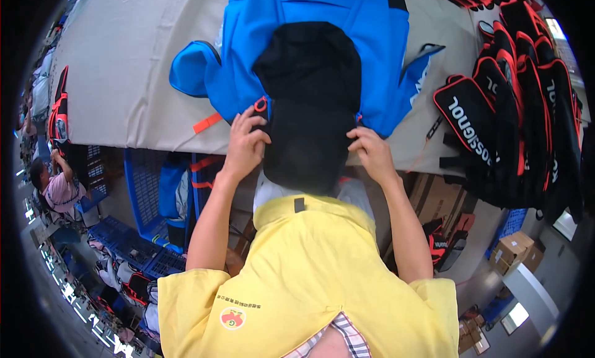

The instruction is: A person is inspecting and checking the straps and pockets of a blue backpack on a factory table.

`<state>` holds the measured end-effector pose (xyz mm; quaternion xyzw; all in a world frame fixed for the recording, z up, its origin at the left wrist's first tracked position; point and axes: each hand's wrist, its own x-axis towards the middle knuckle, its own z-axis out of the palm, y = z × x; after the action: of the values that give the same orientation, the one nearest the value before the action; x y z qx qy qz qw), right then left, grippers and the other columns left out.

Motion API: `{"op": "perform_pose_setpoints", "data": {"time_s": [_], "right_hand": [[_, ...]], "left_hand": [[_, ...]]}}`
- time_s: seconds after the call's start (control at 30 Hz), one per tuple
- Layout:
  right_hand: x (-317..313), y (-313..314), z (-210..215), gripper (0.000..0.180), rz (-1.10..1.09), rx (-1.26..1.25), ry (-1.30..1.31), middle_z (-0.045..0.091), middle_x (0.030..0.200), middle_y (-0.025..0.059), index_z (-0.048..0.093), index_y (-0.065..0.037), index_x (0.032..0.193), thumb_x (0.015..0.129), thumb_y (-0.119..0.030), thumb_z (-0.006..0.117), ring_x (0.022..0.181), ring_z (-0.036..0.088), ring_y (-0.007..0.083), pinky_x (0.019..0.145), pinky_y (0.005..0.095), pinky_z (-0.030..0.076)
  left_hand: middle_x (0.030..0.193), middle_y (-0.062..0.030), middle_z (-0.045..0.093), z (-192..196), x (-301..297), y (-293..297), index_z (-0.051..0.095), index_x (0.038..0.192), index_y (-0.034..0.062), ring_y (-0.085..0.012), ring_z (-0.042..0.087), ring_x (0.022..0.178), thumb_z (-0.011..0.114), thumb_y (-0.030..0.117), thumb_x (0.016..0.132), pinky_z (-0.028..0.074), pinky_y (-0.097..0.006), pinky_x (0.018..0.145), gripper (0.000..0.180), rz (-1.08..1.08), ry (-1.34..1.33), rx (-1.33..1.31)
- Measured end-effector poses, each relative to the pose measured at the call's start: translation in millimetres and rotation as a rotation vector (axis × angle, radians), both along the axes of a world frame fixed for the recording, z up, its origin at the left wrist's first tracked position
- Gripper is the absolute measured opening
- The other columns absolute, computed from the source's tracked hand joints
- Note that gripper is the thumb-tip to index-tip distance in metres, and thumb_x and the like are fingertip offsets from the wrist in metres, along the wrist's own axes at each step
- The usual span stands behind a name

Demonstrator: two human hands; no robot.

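Observation:
A blue bag (316,4) with a black panel (313,104) lies on the cloth-covered table in front of me. The panel's near end hangs over the table edge against my body. My left hand (246,141) pinches the panel's left edge, just below a red zip pull loop (261,104). On the opposite edge, my right hand (372,150) is closed with thumb and forefinger together, close to a small red zip pull (359,118). Blue side flaps spread out on both sides. An orange strip (207,123) sticks out at the left.
Several black bags with red trim (474,119) are piled on the table's right side. Below the table's left edge stands a blue plastic crate (145,197). Cardboard boxes (517,249) sit at the right. A person in pink (62,187) is at the far left.

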<state>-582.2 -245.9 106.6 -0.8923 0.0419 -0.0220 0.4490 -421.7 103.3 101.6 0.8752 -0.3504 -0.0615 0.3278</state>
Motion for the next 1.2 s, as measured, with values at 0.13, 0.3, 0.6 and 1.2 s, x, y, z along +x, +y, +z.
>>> {"op": "perform_pose_setpoints", "data": {"time_s": [0.13,0.3,0.6,1.2], "right_hand": [[-1,2,-4,0.021,-0.073,0.144,0.027,0.08,0.122,0.0114,0.077,-0.002,0.094,0.083,0.013,0.067,0.126,0.073,0.0321,0.106,0.0406,0.058],[-4,5,-3,0.019,-0.197,0.133,0.055,0.08,0.114,0.0105,0.078,-0.003,0.091,0.084,0.01,0.066,0.12,0.073,0.0327,0.104,0.0427,0.058],[183,86,7,0.014,-0.333,0.003,-0.111,0.075,0.115,0.0151,0.077,-0.005,0.097,0.091,-0.014,0.068,0.122,0.067,0.0353,0.11,0.0462,0.053],[217,89,4,0.033,-0.491,-0.478,-0.115,0.069,0.135,0.0253,0.07,-0.001,0.13,0.102,-0.015,0.061,0.131,0.064,0.0431,0.11,0.0536,0.053]], "left_hand": [[0.131,-0.0113,0.069,2,0,1,0.077,0.084,0.0084,-0.0398,0.052,0.152,0.069,-0.011,0.082,0.037,-0.062,0.128,0.021,0.012,-0.014,0.046],[0.126,-0.0153,0.073,27,18,-20,0.076,0.1,0.0035,-0.0395,0.063,0.138,0.069,-0.009,0.084,0.049,-0.053,0.117,0.022,0.084,-0.165,-0.011],[0.138,-0.0195,0.072,37,67,-76,0.073,0.129,-0.001,-0.0384,0.064,0.134,0.064,-0.003,0.101,0.048,-0.049,0.117,0.03,-0.388,-0.058,0.258],[0.102,-0.0163,0.07,21,228,-119,0.074,0.105,0.0081,-0.0384,0.067,0.103,0.071,0.009,0.091,0.052,-0.051,0.089,0.015,-0.535,-0.233,0.23]]}}
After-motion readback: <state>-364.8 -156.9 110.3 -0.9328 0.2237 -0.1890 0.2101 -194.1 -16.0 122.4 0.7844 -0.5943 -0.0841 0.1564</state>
